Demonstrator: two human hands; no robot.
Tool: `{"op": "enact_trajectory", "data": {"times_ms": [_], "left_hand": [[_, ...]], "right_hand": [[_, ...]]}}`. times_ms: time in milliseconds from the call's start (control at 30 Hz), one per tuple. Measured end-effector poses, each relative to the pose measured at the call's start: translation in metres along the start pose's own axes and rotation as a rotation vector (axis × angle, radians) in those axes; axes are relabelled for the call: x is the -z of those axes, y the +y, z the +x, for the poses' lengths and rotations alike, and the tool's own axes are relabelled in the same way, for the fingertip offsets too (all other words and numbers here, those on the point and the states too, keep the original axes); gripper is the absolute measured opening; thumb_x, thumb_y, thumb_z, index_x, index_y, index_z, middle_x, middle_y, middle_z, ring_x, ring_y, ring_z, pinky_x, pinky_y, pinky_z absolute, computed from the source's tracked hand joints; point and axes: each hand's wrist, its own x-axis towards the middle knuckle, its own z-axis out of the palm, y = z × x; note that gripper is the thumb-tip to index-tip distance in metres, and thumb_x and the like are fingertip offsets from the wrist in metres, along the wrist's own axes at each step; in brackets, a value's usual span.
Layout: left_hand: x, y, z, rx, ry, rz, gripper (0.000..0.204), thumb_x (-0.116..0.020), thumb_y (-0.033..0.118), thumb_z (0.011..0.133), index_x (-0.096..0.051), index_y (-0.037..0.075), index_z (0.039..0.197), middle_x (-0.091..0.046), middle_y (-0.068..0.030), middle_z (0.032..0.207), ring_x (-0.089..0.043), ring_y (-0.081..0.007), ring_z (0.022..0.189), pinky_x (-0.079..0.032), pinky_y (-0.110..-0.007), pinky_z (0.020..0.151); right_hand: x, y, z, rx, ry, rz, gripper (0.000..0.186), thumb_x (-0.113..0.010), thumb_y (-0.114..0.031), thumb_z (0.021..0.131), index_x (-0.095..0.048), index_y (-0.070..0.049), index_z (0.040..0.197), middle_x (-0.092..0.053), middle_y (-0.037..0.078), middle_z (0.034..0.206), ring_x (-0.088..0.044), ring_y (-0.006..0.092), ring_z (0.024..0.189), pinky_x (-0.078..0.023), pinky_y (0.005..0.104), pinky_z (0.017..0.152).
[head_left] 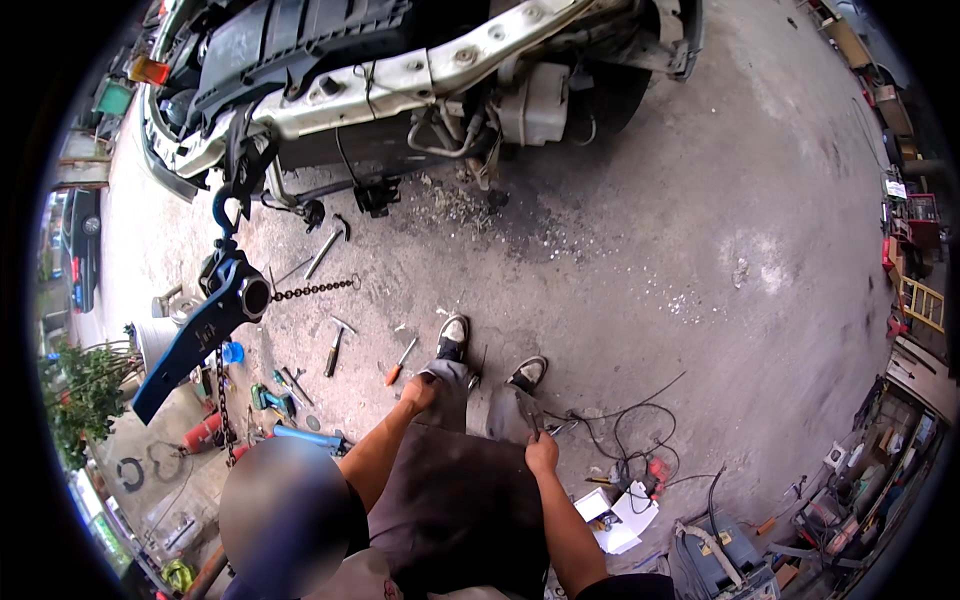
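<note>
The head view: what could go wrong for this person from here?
The screwdriver and hammer lie loose near the left shoe and could roll underfoot. Black cables sprawl near the right shoe and might snag a foot. The blue lever hoist hanging at the car's front could swing.

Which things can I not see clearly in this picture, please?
In the head view:
Left hand: its own back hides the palm and anything held.
Right hand: anything in its grip is too small to identify.
Vehicle front: partly cut off by the upper edge.
Blurred round patch: the blur hides what it covers.
</note>
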Motion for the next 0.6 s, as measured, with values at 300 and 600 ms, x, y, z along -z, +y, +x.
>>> {"op": "enact_trajectory", "data": {"times_ms": [300,600], "left_hand": [[0.053,0.238,-0.094,-0.193,0.101,-0.134,0.038,-0.058,0.034,0.090,-0.072,-0.001,0.095,-0.072,-0.0144,0.079,-0.070,-0.0253,0.074,-0.053,-0.039,0.071],[0.044,0.261,-0.079,-0.315,0.140,-0.103,0.035,-0.063,0.027,0.085,-0.071,0.004,0.110,-0.072,-0.0181,0.101,-0.070,-0.0283,0.094,-0.053,-0.038,0.085]], "right_hand": [[0.139,0.044,0.030,0.103,0.106,0.269,0.018,-0.060,-0.016,0.090,-0.074,-0.007,0.096,-0.070,0.015,0.076,-0.069,0.0266,0.071,-0.053,0.0408,0.068],[0.289,0.039,0.031,-0.032,0.032,1.106,0.022,-0.055,-0.007,0.091,-0.064,0.002,0.109,-0.061,0.012,0.069,-0.059,0.0200,0.056,-0.049,0.0317,0.048]]}}
